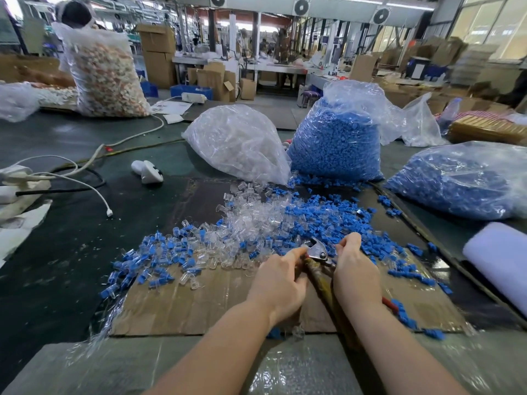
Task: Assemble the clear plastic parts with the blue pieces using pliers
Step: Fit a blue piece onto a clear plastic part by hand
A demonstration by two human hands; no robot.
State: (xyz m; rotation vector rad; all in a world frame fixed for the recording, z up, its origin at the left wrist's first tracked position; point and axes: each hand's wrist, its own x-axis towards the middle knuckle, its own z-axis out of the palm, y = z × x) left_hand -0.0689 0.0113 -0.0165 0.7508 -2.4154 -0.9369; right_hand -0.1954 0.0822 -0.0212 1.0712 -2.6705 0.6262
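Two hands at the pliers, over cardboard on the surface [57, 252].
The left hand [278, 283] and right hand [356, 273] both curl round the pliers [320, 252], whose head sits between them. Just beyond the hands lie loose clear parts [256, 215] and blue pieces [328, 215]; joined ones [159, 252] lie left of the left hand. Farther off stand a clear bag [239, 143] and a blue bag [336, 143].

no legible text, label, brand, number or sign found. the printed paper sheets [171, 107] on the far table carry marks too small and blurred to read.
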